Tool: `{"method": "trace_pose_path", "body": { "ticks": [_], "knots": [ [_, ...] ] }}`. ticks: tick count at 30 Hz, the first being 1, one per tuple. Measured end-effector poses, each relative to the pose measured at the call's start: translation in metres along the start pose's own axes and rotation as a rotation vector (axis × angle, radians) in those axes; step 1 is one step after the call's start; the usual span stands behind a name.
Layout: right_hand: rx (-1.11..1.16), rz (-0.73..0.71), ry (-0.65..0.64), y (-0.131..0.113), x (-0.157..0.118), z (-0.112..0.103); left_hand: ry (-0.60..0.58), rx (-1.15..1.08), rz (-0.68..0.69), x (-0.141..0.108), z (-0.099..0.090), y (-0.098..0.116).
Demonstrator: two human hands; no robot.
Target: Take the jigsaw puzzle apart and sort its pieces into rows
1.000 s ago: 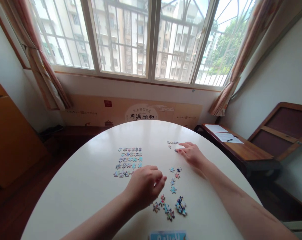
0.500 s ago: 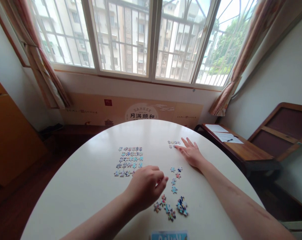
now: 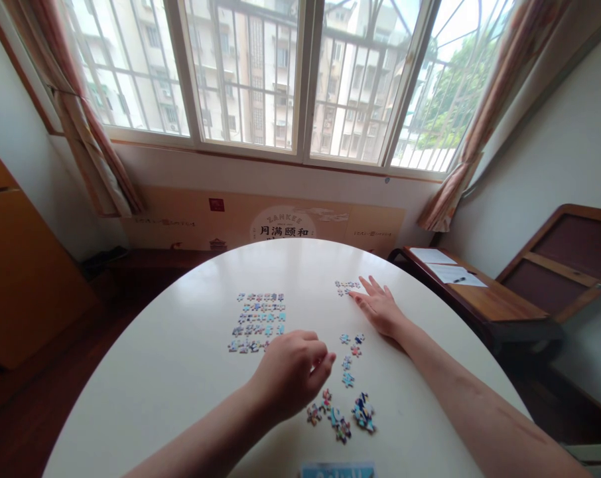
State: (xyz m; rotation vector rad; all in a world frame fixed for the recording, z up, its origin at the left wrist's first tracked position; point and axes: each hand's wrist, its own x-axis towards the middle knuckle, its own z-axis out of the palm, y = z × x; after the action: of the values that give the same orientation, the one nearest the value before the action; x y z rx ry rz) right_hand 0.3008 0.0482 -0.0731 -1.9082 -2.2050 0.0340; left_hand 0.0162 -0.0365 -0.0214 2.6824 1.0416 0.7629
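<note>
My right hand [image 3: 380, 310] lies at the far right of the white table with its fingers spread. Its thumb tip touches or nearly touches a puzzle piece in a small two-row group of jigsaw pieces [image 3: 347, 285]. Nearer to me, my left hand [image 3: 295, 372] is curled just above the table, its thumb against bent fingers. Whatever may be inside that grip is hidden. Beyond it, several rows of jigsaw pieces [image 3: 261, 318] are laid out, partly covered by the hand. To its right are a few loose blue and red pieces [image 3: 348, 362] and small piles of pieces [image 3: 364, 413].
A blue printed card or box [image 3: 337, 470] is cut off at the bottom edge. The round white table [image 3: 146, 372] curves away toward the window wall. At right, a wooden bench [image 3: 504, 299] carries sheets of paper [image 3: 454, 274] and a pen.
</note>
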Motion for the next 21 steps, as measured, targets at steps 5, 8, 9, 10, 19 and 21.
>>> {"method": "trace_pose_path", "body": {
  "ticks": [5,8,9,10,19,21],
  "knots": [
    [-0.004,-0.014,-0.004,-0.0021,-0.0008,0.0,0.005,-0.006,0.001,0.0005,-0.0017,0.0009],
    [-0.005,-0.031,-0.006,-0.0026,-0.0008,-0.0004,0.001,-0.008,0.004,0.0009,-0.002,0.001],
    [-0.005,-0.034,-0.008,-0.0027,-0.0008,-0.0005,-0.002,-0.009,0.005,0.0009,-0.0018,0.0009],
    [-0.005,-0.036,-0.009,-0.0027,-0.0007,-0.0007,-0.004,-0.009,0.007,0.001,-0.0014,0.0008],
    [0.011,-0.048,-0.001,-0.0018,-0.0015,0.0008,-0.011,-0.004,0.002,-0.0005,0.0003,-0.0007],
    [0.006,-0.051,0.003,-0.0016,-0.0013,0.0012,-0.016,-0.002,0.0,-0.0005,-0.0003,-0.0006]
  ]
}}
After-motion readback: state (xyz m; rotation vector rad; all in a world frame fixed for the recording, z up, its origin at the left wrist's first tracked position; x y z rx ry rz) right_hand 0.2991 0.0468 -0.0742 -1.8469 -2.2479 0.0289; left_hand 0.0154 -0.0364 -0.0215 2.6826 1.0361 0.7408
